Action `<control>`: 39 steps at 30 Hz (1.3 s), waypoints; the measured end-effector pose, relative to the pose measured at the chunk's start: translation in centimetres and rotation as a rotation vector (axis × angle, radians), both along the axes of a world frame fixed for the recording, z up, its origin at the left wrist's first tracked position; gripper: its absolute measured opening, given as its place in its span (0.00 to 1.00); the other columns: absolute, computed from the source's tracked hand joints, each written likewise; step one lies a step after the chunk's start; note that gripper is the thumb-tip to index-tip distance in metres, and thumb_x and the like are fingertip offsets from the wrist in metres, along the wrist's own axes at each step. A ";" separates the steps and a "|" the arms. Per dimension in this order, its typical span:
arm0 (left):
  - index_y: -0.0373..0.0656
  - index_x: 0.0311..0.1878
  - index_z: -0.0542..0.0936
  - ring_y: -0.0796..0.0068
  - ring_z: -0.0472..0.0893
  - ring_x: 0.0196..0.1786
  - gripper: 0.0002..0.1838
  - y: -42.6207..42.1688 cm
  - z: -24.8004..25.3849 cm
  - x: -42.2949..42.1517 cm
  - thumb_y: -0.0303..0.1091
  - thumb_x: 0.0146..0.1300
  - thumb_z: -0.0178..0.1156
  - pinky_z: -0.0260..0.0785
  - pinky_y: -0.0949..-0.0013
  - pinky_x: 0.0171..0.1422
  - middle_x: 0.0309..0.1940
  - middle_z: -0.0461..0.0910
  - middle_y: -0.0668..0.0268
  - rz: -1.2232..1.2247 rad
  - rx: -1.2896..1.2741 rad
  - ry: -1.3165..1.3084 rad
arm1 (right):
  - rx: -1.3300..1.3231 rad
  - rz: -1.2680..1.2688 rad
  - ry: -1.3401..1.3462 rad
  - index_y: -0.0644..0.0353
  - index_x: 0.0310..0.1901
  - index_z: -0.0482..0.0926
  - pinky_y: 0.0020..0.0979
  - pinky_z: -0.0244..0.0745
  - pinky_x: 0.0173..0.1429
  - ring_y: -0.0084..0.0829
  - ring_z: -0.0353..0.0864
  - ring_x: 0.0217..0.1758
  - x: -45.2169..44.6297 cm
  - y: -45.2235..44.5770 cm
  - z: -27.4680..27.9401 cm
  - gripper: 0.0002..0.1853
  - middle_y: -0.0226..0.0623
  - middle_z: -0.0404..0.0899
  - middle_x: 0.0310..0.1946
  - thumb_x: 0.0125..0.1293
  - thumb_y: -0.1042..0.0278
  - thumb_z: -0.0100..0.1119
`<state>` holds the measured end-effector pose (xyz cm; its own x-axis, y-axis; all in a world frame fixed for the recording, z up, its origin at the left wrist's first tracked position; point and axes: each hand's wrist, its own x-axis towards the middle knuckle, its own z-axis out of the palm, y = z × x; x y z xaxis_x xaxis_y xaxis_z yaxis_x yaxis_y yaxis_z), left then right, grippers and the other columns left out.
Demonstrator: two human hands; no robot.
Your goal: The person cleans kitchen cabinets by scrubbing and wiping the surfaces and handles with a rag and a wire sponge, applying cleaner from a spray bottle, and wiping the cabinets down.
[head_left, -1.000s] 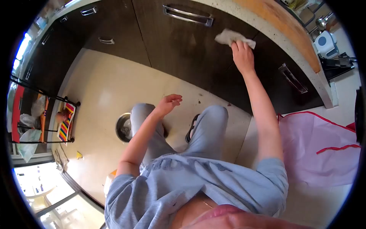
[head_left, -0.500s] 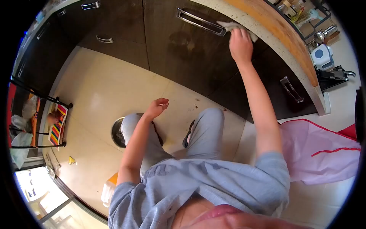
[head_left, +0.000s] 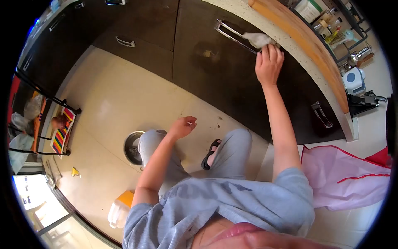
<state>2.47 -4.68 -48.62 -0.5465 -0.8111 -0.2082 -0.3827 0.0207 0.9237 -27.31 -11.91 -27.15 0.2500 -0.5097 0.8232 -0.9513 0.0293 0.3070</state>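
Gripping the pale cloth (head_left: pixel 257 40) is the R hand (head_left: pixel 269 64): fingers closed on its near end, the rest poking out twd the metal handle (head_left: pixel 232 34) on the dark drawer front (head_left: pixel 224 83), just below the front edge of the bench (head_left: pixel 238 9). Cloth overlaps the handle's R end; whether it's touching, can't tell.

Handling: prob. v. light, soft & limp, nothing to break; damp or dry, can't tell. Best hold = bunched mid-cloth, fingertips behind it, else the loose end likely flops. Metal handle looks smooth, maybe slippery if wet.

L hand (head_left: pixel 181 128) holds nothing: grip loose, fingers half curled, over floor near L knee.

Containers: metal bowl (head_left: pixel 127 143) on floor, tight beside L leg, partly hidden by it; smth pale & shiny inside, can't ID. Translucent plastic jug (head_left: pixel 118 212) w/ orange part, on floor by L upper arm; contents unclear. Twd the bench's back edge: white tub w/ green trim (head_left: pixel 309 10) & glass bottles (head_left: pixel 331 25), contents too small to tell. Black wire rack (head_left: pixel 45 93) at the floor's far-L edge holds plastic bags (head_left: pixel 33 107), contents n/a.
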 end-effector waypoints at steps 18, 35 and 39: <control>0.36 0.48 0.74 0.73 0.78 0.38 0.15 0.1 1.4 -1.8 0.32 0.60 0.53 0.70 0.71 0.43 0.39 0.79 0.60 -0.002 -0.042 0.025 | -0.014 0.126 -0.037 0.65 0.40 0.76 0.35 0.66 0.56 0.39 0.70 0.52 2.0 -0.6 1.0 0.11 0.39 0.74 0.46 0.59 0.67 0.52; 0.45 0.52 0.69 0.82 0.72 0.48 0.18 0.2 11.9 -7.6 0.38 0.60 0.57 0.64 0.73 0.51 0.47 0.73 0.71 0.103 0.407 0.831 | 0.677 0.686 -1.851 0.58 0.40 0.74 0.18 0.65 0.38 0.16 0.73 0.35 4.1 11.0 -0.9 0.07 0.27 0.75 0.33 0.60 0.70 0.56; 0.47 0.50 0.71 0.82 0.74 0.46 0.16 0.8 12.5 -9.1 0.36 0.60 0.57 0.67 0.76 0.48 0.41 0.75 0.73 0.093 0.545 0.913 | 0.751 0.770 -2.197 0.58 0.42 0.73 0.23 0.68 0.44 0.21 0.74 0.39 4.1 11.5 -3.5 0.08 0.30 0.75 0.37 0.61 0.68 0.55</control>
<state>-6.64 -3.87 -36.12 -0.6193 -0.7790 -0.0985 0.4801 -0.4749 0.7375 -23.21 -0.45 -30.60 -0.1323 -0.9802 -0.1471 0.4276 0.0774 -0.9006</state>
